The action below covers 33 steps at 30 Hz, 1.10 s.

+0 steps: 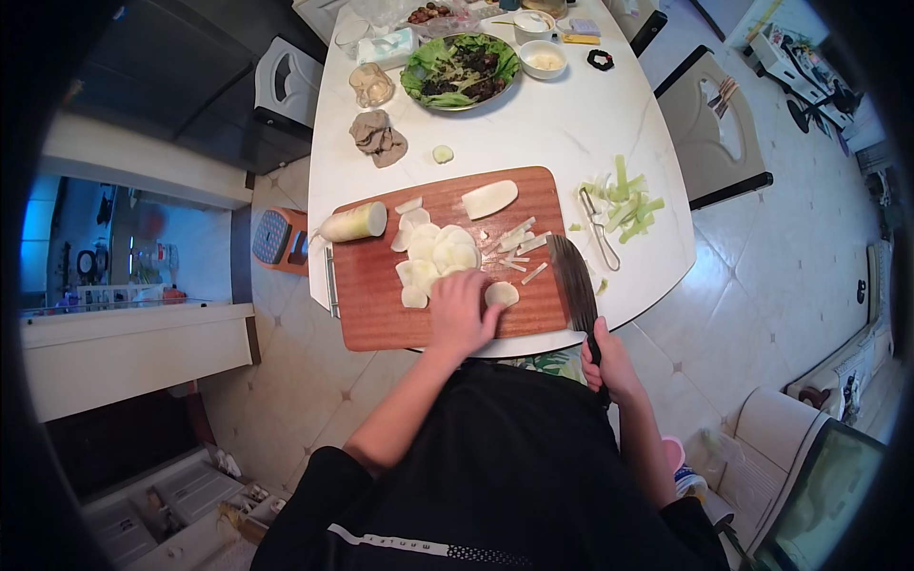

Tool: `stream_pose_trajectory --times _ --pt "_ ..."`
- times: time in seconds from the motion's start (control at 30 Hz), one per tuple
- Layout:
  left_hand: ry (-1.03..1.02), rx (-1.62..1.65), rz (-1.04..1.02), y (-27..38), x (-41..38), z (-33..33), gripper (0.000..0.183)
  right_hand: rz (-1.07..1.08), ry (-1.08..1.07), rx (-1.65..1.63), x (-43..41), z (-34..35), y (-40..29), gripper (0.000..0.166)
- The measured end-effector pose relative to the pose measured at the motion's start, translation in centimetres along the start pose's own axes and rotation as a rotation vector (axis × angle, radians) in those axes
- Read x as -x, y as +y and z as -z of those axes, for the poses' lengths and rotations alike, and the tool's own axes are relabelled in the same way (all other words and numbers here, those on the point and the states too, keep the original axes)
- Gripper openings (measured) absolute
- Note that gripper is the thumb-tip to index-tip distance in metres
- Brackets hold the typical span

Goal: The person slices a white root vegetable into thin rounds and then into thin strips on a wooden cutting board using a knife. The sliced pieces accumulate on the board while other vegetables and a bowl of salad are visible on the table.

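Observation:
My right hand [607, 364] grips the black handle of a kitchen knife [573, 282], its dark blade over the right edge of a wooden cutting board [371, 314]. On the board, my left hand [460, 310] touches the near end of a pile of round white radish slices [446, 246]. A single slice [502, 294] lies beside my left thumb. Thin radish strips [521, 239] are scattered between the pile and the blade. At the board's left lies a piece of white radish [355, 222] with a greenish cut end; a flat-cut radish piece [490, 199] rests near the far edge.
Right of the board are a peeler [600, 228] and green peelings [632, 203]. A crumpled brown cloth [378, 139] and a radish end [443, 154] lie beyond it. Farther back stand a plate of leafy greens [460, 71], a white bowl [543, 59] and a tissue pack [386, 48]. Chairs flank the table.

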<state>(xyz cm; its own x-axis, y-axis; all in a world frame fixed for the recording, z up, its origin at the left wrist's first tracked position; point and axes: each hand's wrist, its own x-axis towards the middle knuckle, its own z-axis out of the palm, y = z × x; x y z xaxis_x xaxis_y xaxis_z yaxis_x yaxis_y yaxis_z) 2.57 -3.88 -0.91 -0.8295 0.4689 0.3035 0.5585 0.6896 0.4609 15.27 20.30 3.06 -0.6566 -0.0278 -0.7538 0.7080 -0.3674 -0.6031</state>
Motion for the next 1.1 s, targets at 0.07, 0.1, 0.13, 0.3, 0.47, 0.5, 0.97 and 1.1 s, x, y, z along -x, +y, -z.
stream_pose_trajectory --times 0.07,0.1,0.13,0.3,0.47,0.5,0.97,1.1 --pt "0.061 -0.072 0.088 -1.9 -0.4 0.7 0.05 -0.012 0.005 0.007 0.0 -0.2 -0.1 0.063" --pt "0.063 -0.104 0.155 -2.4 -0.8 1.3 0.048 -0.016 0.008 0.016 0.0 -0.3 -0.2 0.063" --pt "-0.012 -0.137 0.169 -3.2 -1.2 1.6 0.047 -0.021 0.011 0.025 0.1 -0.3 -0.4 0.063" --pt "-0.255 -0.243 0.202 -4.6 -3.0 2.0 0.041 -0.005 -0.006 0.058 0.1 -0.4 -0.7 0.063" --pt "-0.346 -0.061 0.181 -4.0 -4.3 2.7 0.032 -0.002 0.005 0.058 0.3 -0.3 -0.7 0.062" --pt "-0.374 -0.014 0.185 -3.7 -4.5 2.8 0.03 -0.004 0.01 0.054 0.4 -0.2 -0.7 0.062" --pt "-0.56 0.346 -0.105 -2.1 -4.5 -1.0 0.043 0.009 0.011 0.086 0.1 0.4 -0.4 0.063" --pt "-0.593 0.257 -0.198 -1.4 -4.3 -0.7 0.051 0.013 0.021 0.09 0.2 0.5 -0.6 0.064"
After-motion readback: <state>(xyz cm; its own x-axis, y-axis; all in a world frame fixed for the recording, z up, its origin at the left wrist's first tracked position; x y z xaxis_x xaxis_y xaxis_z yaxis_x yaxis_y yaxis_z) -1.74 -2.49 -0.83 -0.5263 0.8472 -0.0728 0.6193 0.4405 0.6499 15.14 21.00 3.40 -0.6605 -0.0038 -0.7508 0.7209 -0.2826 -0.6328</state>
